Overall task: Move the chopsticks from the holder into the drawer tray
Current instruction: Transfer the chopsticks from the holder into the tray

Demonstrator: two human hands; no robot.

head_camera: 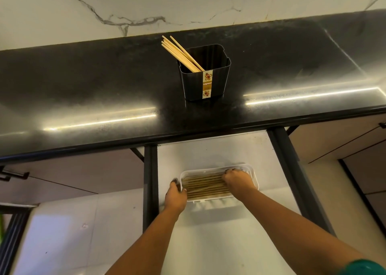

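Note:
A black square holder [205,82] with a paper label stands on the dark countertop, and several wooden chopsticks [180,53] lean out of it to the upper left. Below, in the open white drawer [208,151], a clear plastic tray [253,174] holds several chopsticks [204,188] lying side by side. My left hand [175,196] grips the tray's left end. My right hand [238,180] rests inside the tray on the right ends of the chopsticks, fingers curled down; whether it grips any is hidden.
The glossy black countertop [83,91] overhangs the back of the drawer. Dark drawer rails [150,180] run along both sides. Closed cabinet fronts with black handles [12,175] flank the drawer. A marble wall rises behind the counter.

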